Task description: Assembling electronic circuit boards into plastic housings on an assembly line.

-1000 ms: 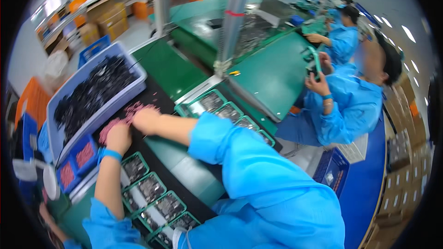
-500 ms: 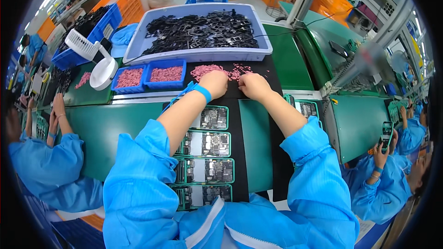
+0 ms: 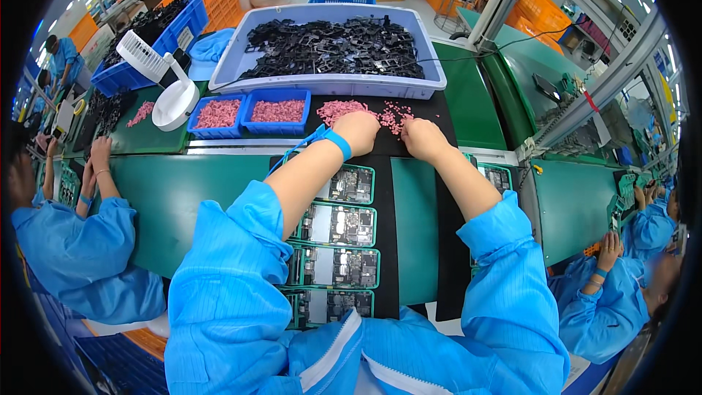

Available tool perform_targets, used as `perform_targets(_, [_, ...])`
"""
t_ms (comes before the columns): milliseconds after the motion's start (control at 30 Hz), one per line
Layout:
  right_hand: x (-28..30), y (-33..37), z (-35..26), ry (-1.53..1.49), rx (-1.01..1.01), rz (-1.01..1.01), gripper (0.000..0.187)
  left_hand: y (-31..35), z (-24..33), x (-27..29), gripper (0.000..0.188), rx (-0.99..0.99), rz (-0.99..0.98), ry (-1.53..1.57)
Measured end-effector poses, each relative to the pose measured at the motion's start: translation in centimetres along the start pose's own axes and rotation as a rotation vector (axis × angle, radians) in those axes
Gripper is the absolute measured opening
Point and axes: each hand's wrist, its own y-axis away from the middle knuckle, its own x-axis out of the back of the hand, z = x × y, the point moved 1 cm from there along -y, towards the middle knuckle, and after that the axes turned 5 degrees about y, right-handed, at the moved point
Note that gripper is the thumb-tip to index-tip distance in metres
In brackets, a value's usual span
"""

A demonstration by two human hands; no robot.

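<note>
Both my hands are over small pink pieces on a black mat (image 3: 431, 108). My left hand (image 3: 357, 132), with a blue wristband, is closed by the near edge of the main pink heap (image 3: 338, 110). To its right, my right hand (image 3: 425, 139) is closed beside the scattered pink pieces (image 3: 395, 115). The fingertips of both hands are mostly hidden, so whatever they pinch cannot be made out. Below my left forearm, several circuit boards (image 3: 352, 224) in green frames lie in a column. Another framed board (image 3: 495, 175) lies beyond my right forearm.
Two blue bins (image 3: 274, 129) of pink pieces stand left of the heap, beside a white fan (image 3: 175, 106). Behind is a large pale-blue tub (image 3: 329, 88) of black parts. Co-workers in blue sit on both sides. A metal post (image 3: 607, 77) rises at right.
The whole view has shifted slightly, moving the scene rightward. Both hands stay at the pink pieces, and more scattered ones show between them. The co-worker at right has moved a green-framed device.
</note>
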Motion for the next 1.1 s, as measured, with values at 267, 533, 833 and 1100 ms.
perform_targets(267, [-0.1, 1.1, -0.3, 0.125, 0.105, 0.056, 0.012, 1.6, 0.2, 2.4, 0.010, -0.159, -0.072, 0.156])
perform_targets(533, [-0.4, 1.5, 0.3, 0.075, -0.012, 0.108, 0.014, 6.9, 1.3, 4.1, 0.010, -0.266, -0.160, 0.141])
perform_targets(833, [-0.8, 2.5, -0.2, 0.106, -0.021, 0.169, 0.015, 8.3, 2.3, 2.5, 0.006, -0.389, 0.069, -0.115])
perform_targets(1100, [2.0, 4.7, -3.1, 0.014, 0.077, 0.098, 0.011, 9.1, 2.9, 2.1, 0.007, -0.445, 0.096, -0.272])
